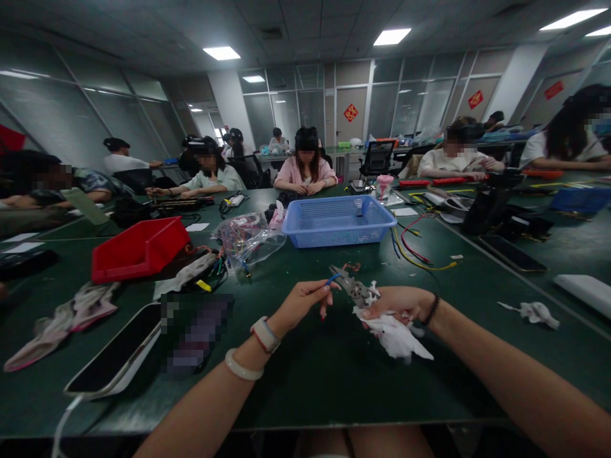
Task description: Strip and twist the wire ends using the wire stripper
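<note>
My left hand (305, 304) pinches a short blue wire (333, 278) between thumb and fingers, near the middle of the green table (305, 394). Just to its right, my right hand (398, 305) is closed round a metal wire-stripping tool (354, 287), whose jaws point up and left to the wire. Whether the jaws grip the wire is too small to tell. A crumpled white tissue (398, 337) lies under and around my right palm, hiding the tool's handles. Small copper-coloured scraps (352, 267) lie behind the jaws.
A blue basket (338, 230) stands beyond my hands. Left are a clear bag of wires (248, 238), a red bin (140, 248), gloves (71, 318) and a phone-like device (117, 350). Coloured wires (415, 251) and a crumpled tissue (534, 313) lie right. Several people sit around.
</note>
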Available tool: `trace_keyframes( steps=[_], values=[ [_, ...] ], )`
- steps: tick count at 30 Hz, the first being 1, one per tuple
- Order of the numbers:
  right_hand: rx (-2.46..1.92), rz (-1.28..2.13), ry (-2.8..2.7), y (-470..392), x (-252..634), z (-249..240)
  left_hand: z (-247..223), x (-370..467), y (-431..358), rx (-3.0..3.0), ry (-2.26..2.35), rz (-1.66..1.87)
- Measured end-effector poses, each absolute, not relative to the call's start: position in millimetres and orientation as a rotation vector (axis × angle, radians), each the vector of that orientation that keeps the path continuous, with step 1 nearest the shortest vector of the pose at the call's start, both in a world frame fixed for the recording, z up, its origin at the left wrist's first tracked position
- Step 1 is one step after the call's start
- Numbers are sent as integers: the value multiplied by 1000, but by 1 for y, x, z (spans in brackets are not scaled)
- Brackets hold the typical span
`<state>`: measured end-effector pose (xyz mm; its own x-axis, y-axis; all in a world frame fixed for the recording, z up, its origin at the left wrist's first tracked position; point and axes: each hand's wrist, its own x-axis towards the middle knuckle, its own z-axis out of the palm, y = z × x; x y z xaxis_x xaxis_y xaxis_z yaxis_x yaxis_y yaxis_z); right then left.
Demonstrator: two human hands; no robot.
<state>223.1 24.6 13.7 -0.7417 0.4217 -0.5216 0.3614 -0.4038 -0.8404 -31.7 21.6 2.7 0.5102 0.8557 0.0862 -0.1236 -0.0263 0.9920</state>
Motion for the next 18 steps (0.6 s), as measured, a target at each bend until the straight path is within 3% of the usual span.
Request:
trace_keyframes(
  steps=[18],
  values=[
    [-1013,2323,-1519,19,212,8,-5,-27,25,1307,767,960]
  ],
)
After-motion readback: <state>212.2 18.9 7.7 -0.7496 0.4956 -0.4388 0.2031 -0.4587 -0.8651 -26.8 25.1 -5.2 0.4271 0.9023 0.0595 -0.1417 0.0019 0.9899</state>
